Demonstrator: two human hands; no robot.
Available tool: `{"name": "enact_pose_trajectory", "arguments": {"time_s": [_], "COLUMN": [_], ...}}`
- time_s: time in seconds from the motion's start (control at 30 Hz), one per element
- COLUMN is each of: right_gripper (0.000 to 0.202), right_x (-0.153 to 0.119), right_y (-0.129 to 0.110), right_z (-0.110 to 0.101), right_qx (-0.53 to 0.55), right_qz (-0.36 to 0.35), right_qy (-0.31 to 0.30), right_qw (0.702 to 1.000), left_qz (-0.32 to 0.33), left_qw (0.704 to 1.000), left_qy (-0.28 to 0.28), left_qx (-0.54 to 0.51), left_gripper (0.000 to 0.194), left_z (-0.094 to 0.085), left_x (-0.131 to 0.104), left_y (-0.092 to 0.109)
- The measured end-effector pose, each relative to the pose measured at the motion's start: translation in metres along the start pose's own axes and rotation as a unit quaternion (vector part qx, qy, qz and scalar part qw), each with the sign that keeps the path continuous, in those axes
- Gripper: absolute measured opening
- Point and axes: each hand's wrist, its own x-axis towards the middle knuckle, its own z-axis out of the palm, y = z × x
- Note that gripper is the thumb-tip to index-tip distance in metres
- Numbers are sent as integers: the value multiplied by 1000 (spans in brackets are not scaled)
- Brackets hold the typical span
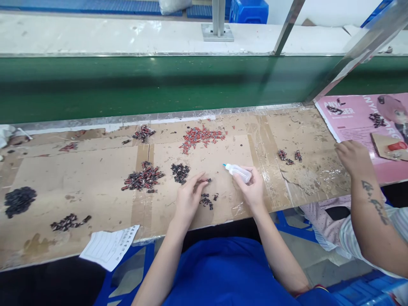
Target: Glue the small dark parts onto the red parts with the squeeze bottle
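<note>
My right hand (253, 187) is wrapped round a small clear squeeze bottle (239, 172) whose blue-tipped nozzle points up and left. In a pinch, my left hand (191, 193) holds a small dark part (208, 180) at its fingertips; its exact kind is too small to tell. Just below those fingers lie several loose dark parts (207, 201). Left of my left hand is a pile of small black parts (180, 173). Beyond both hands, red and dark slim pieces (202, 138) are spread on the cardboard-covered bench (228, 155).
Farther left are a red-and-black pile (142, 177), a black pile (20, 201) and a paper sheet (110, 247) over the front edge. A co-worker's hand (353, 158) works at right near a pink printed sheet (353, 127). A green conveyor belt (143, 87) runs behind the bench.
</note>
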Motion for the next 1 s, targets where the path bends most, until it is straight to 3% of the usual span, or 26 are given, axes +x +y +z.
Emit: {"name": "enact_pose_trajectory", "arguments": {"time_s": [0.07,0.17,0.23,0.33,0.43,0.57,0.83,1.0], "right_gripper": [27,23,21,16,16,7,10,13], "right_x": [7,26,47,91,137,178,186,154], "right_y": [-2,-8,-12,-18,-22,-18,-24,-43], "right_z": [-9,-15,-12,4,25,44,55,47], "right_qx": [-92,-199,-222,-247,-299,-330,-408,-371], "right_qz": [-50,-143,-176,-200,-185,-127,-99,-144], "right_qy": [-26,-6,-2,-61,-111,-124,-160,-167], "right_qw": [994,970,959,946,929,927,894,902], "left_qz": [-41,-92,-118,-147,-167,-180,-155,-141], "left_qw": [998,987,979,971,964,961,966,967], "left_qy": [12,38,47,46,49,58,58,57], "left_qx": [-53,-129,-161,-184,-201,-204,-197,-206], "left_gripper": [29,36,40,42,43,42,38,33], "left_z": [-3,-7,-9,-12,-14,-17,-17,-19], "left_x": [0,0,-1,-1,-3,-5,-2,-2], "left_y": [2,5,8,12,14,13,16,24]}}
